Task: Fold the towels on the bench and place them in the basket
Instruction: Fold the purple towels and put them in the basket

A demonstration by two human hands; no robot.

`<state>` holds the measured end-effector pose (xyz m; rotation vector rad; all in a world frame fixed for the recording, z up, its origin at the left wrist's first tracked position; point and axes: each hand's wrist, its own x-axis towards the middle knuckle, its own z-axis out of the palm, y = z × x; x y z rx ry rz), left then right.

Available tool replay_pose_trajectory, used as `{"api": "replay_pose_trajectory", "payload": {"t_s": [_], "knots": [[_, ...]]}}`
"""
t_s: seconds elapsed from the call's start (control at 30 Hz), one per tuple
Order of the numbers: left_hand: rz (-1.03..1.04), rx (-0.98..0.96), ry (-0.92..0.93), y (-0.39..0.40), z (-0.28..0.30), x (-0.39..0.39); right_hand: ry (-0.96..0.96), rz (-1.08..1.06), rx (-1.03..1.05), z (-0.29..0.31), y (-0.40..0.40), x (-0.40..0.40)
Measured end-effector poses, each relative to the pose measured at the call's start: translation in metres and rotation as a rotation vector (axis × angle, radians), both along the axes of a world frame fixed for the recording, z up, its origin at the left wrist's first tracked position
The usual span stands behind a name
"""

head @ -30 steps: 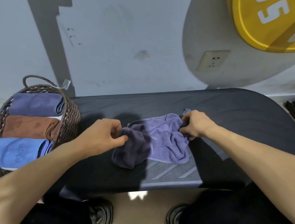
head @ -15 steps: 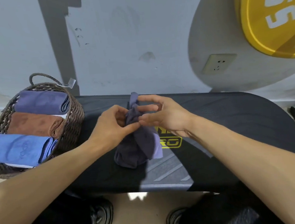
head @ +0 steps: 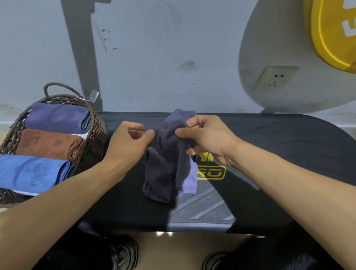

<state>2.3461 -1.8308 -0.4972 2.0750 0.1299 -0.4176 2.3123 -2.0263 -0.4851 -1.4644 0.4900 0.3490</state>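
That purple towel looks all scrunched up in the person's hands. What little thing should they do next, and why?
Probably find two corners and shake it open flat. The purple towel hangs bunched from the right hand, its lower end on the bench. The left hand pinches at its edge. It cannot be folded like the three folded towels in the basket until spread.

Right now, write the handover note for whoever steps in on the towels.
Right hand: grips the purple towel near its top, lifting it bunched above the bench.
Left hand: fingers curled beside the towel's edge; whether it pinches the cloth cannot be told.
Basket, at the bench's left end, holds three folded towels: dark blue, brown, light blue.
Done: three towels folded and in.
Left: spread and fold the purple towel, then put it in the basket.
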Motion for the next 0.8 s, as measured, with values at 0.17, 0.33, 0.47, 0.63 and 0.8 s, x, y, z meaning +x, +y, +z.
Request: {"api": "replay_pose_trajectory", "payload": {"t_s": [0.17, 0.33, 0.47, 0.63, 0.8], "knots": [[-0.232, -0.344, 0.103, -0.008, 0.004, -0.017, 0.017, -0.018, 0.203, 0.004, 0.011, -0.002], [-0.113, -0.241, -0.016, 0.003, -0.016, -0.011, 0.064, 0.172, 0.385, 0.009, 0.02, 0.0], [-0.135, -0.168, -0.053, 0.016, -0.03, 0.008, -0.112, 0.265, -0.412, -0.006, 0.013, 0.007], [-0.041, 0.037, 0.171, 0.043, -0.056, 0.031, -0.007, 0.597, -0.797, -0.044, 0.001, 0.002], [-0.182, 0.037, 0.414, 0.038, -0.074, 0.008, -0.003, 0.629, -0.858, -0.064, 0.011, -0.007]]}}
